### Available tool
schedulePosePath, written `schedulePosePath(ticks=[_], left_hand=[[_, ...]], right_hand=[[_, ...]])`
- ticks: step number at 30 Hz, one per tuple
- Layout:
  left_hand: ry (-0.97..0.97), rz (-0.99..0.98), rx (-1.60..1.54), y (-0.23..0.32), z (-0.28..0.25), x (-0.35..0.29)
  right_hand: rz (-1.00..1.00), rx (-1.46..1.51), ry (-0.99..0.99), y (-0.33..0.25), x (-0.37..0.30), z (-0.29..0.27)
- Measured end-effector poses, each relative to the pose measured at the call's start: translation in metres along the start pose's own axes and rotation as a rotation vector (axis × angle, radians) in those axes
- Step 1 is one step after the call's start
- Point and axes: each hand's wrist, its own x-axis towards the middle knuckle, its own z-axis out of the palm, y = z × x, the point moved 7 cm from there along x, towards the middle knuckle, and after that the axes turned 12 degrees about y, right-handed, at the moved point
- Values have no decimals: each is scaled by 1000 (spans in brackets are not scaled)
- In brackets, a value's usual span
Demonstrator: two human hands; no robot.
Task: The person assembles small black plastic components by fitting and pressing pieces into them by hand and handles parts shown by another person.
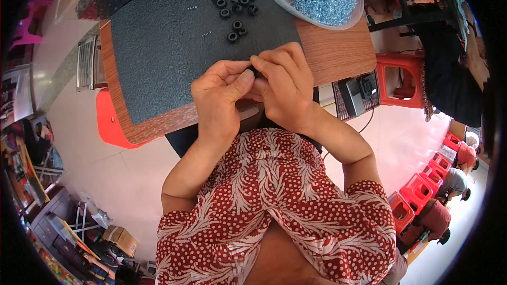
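Observation:
My left hand [217, 95] and my right hand [288, 87] meet above the table's near edge, fingertips pinched together. Between them is a small black plastic part [257, 73], mostly covered by the fingers. Both hands are closed on it. Beyond them, on a dark grey mat [158, 68], several small round black plastic pieces with holes [233, 37] lie in loose groups. A tiny metal coil spring [206, 34] rests to their left, and another spring [192, 8] lies farther back.
A clear plastic basin [343, 25] full of small bluish metal springs stands at the back right of the wooden table [338, 47]. A clear container [95, 6] of black pieces is at the back left. Red stools [388, 76] and seated people are to the right.

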Motion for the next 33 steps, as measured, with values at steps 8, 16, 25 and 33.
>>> schedulePosePath(ticks=[8,16,25,33], left_hand=[[-109,-41,176,5,6,5],[-27,-18,-26,4,1,7],[-31,-29,10,3,-1,7],[-154,-165,116,-4,2,-2]], right_hand=[[122,128,-3,9,2,-7],[174,92,-78,9,5,-3],[-103,-55,-249,4,10,10],[-214,-75,-235,7,14,5]])
